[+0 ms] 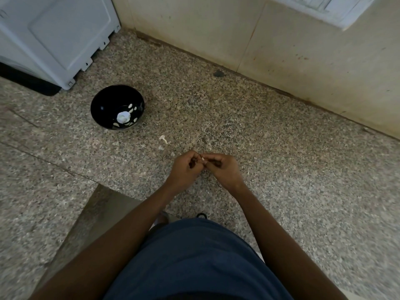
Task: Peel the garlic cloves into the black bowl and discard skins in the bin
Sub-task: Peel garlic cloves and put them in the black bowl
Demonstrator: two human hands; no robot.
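A black bowl (101,105) stands on the speckled counter at the left, holding a garlic head (123,117) and several pale cloves. My left hand (186,168) and my right hand (223,169) meet in the middle of the view above the counter. Between their fingertips they pinch a small garlic clove (203,159), mostly hidden by the fingers. Bits of garlic skin (163,138) lie on the counter between the bowl and my hands. No bin is in view.
A white appliance (54,37) stands at the back left, close behind the bowl. A beige wall (281,50) runs along the back of the counter. The counter's front edge (86,204) cuts in at the lower left beside my blue shirt.
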